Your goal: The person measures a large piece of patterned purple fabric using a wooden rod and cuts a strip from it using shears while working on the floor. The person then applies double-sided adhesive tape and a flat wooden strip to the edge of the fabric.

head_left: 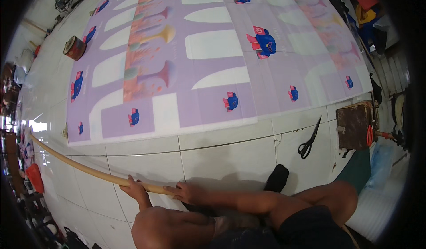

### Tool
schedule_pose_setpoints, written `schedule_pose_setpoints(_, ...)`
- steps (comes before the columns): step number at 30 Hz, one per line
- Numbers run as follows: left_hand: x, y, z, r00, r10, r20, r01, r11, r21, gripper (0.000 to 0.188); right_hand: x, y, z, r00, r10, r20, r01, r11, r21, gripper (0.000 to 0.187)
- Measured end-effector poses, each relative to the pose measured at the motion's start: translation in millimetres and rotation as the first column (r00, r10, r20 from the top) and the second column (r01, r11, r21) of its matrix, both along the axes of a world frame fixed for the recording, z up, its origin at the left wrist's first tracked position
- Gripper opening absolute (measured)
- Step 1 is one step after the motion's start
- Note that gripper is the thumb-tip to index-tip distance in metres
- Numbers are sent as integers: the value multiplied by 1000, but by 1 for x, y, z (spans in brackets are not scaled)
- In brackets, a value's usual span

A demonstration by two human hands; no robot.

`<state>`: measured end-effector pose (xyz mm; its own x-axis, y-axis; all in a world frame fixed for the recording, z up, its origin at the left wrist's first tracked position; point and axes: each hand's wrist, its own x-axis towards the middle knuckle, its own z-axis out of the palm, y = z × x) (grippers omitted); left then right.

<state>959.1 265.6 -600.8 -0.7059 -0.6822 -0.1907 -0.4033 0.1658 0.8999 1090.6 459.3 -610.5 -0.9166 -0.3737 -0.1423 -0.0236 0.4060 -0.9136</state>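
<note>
I sit on a white tiled floor with a long tan pole (88,168) lying low in front of me; it reaches far out to the left. My left hand (134,190) is closed around it, thumb on top. Close to the pole's near end, my right hand (183,192) grips it with the fingers curled over. Whether the pole is wood or cardboard I cannot tell. Beyond it spreads a large lilac printed sheet (202,116) with white cut-out shapes and blue figures. A second, overlapping printed sheet (284,71) lies at the right.
Black scissors (308,143) lie on the tiles at right, near a worn brown box (355,125). A rusty can (74,48) stands at the left sheet edge. My foot in a black sock (278,178) is in front. A red bag (34,178) sits far left.
</note>
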Motion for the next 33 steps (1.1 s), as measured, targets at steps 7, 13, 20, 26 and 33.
schedule_pose_setpoints(7,-36,-169,-58,989,123,86,-95,955,-280,41,-91,224,20,937,340,-81,-257,827,500,37)
schedule_pose_setpoints(13,-48,-205,-37,884,295,362,-120,893,-435,55,-47,467,147,988,-53,145,-132,200,971,34)
schedule_pose_setpoints(20,-100,-138,-19,898,-26,440,421,349,-837,73,81,483,44,800,-571,-184,506,476,720,38)
schedule_pose_setpoints(26,-128,22,-45,667,-571,478,701,266,-661,81,54,431,-12,741,-504,-442,621,266,737,55)
schedule_pose_setpoints(33,-131,47,-60,636,-556,535,750,280,-599,87,30,444,-27,725,-624,-291,524,225,822,65)
